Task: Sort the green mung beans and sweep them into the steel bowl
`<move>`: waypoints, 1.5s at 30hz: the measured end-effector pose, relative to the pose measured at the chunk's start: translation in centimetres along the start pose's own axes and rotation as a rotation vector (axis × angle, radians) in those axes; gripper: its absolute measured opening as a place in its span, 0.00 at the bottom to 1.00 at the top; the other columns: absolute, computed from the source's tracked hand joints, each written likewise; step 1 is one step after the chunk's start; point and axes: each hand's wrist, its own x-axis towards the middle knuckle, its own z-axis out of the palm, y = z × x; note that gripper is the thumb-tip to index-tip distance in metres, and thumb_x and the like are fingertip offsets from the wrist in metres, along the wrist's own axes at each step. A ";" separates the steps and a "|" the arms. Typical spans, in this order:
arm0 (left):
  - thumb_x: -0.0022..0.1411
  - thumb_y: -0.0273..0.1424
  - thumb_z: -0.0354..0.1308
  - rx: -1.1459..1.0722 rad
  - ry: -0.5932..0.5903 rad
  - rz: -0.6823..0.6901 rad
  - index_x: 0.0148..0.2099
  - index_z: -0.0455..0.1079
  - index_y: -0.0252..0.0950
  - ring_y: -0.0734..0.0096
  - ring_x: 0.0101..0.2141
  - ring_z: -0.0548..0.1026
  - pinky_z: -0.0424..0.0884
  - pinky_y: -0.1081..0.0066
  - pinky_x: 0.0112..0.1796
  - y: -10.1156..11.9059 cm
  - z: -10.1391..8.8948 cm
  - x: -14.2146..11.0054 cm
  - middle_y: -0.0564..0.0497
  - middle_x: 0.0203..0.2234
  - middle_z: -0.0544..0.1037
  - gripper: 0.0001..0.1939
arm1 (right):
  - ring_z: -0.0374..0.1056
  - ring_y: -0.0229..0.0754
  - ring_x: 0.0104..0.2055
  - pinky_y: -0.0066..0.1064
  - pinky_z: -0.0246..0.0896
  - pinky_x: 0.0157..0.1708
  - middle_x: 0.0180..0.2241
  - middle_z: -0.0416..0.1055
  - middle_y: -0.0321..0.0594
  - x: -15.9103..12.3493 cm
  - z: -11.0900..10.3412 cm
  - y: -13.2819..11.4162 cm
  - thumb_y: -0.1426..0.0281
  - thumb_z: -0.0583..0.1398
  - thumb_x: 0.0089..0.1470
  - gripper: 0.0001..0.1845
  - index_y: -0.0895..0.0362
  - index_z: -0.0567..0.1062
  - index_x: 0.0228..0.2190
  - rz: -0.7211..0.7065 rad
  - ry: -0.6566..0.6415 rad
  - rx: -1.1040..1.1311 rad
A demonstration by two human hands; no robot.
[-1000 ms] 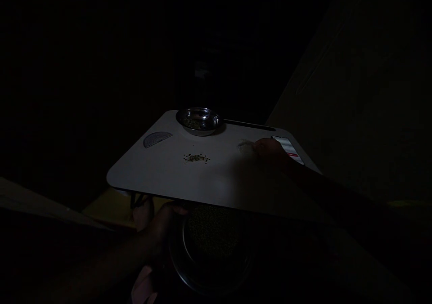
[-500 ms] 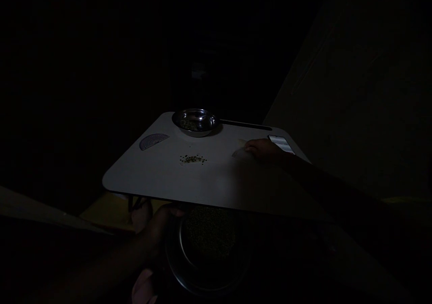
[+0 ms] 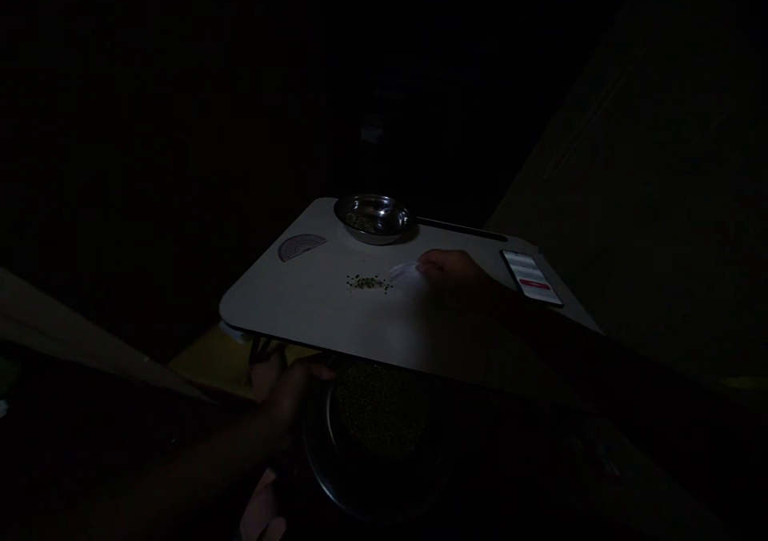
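My right hand (image 3: 450,273) rests on a pale lap-desk top (image 3: 282,301) and holds a thin, translucent pale piece (image 3: 403,274). That piece's tip lies just right of a small scatter of green grains (image 3: 367,283). My left hand (image 3: 294,393) is at the desk's front edge, its fingers apparently gripping the rim. Below that edge, a large dark metal bowl (image 3: 318,461) holds a mass of green grains (image 3: 379,409). A small steel bowl (image 3: 375,218) with some green grains stands at the desk's far edge.
A phone (image 3: 528,277) with a lit screen lies at the desk's right corner. A flat half-round object (image 3: 302,246) lies far left. A dark slot (image 3: 462,227) runs along the far edge. A yellow surface (image 3: 210,365) shows below the desk; the room is dim.
My right hand has slid left with the pale piece, closing on the scatter of grains. The view has shifted, so the desk sits further right. My left hand stays at the front edge.
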 end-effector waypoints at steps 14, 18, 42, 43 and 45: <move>0.34 0.27 0.53 -0.018 -0.052 0.108 0.25 0.61 0.36 0.67 0.22 0.68 0.62 0.70 0.21 -1.2 -0.9 0.5 0.53 0.17 0.67 0.08 | 0.60 0.34 0.27 0.24 0.49 0.27 0.26 0.66 0.38 1.1 1.9 -3.0 0.67 0.44 0.48 0.15 0.57 0.68 0.28 -0.096 -0.111 -0.135; 0.35 0.27 0.53 -0.024 -0.087 0.157 0.26 0.63 0.36 0.65 0.25 0.68 0.62 0.70 0.23 -1.3 -1.3 0.8 0.51 0.21 0.68 0.09 | 0.60 0.34 0.27 0.24 0.49 0.27 0.27 0.67 0.38 1.5 2.0 -3.3 0.68 0.44 0.48 0.15 0.58 0.68 0.28 -0.123 -0.103 -0.186; 0.33 0.26 0.54 -0.097 -0.051 0.090 0.29 0.63 0.34 0.63 0.27 0.69 0.62 0.70 0.21 -1.3 -1.5 0.9 0.50 0.25 0.69 0.14 | 0.59 0.33 0.26 0.24 0.48 0.25 0.24 0.66 0.38 2.2 2.4 -5.1 0.70 0.46 0.46 0.13 0.59 0.68 0.27 -0.149 -0.054 -0.115; 0.33 0.26 0.54 -0.098 -0.056 0.090 0.29 0.63 0.34 0.63 0.26 0.68 0.62 0.70 0.21 -1.3 -1.5 0.9 0.50 0.24 0.69 0.13 | 0.59 0.33 0.25 0.24 0.48 0.25 0.24 0.66 0.38 2.2 2.4 -5.1 0.70 0.46 0.45 0.12 0.59 0.68 0.26 -0.122 -0.028 -0.077; 0.34 0.26 0.53 -0.094 -0.072 0.097 0.29 0.62 0.35 0.64 0.26 0.68 0.62 0.70 0.21 -1.5 -1.6 1.0 0.50 0.23 0.69 0.13 | 0.59 0.33 0.25 0.23 0.49 0.24 0.22 0.66 0.37 2.0 2.4 -5.4 0.71 0.47 0.44 0.12 0.60 0.69 0.24 -0.051 0.027 -0.004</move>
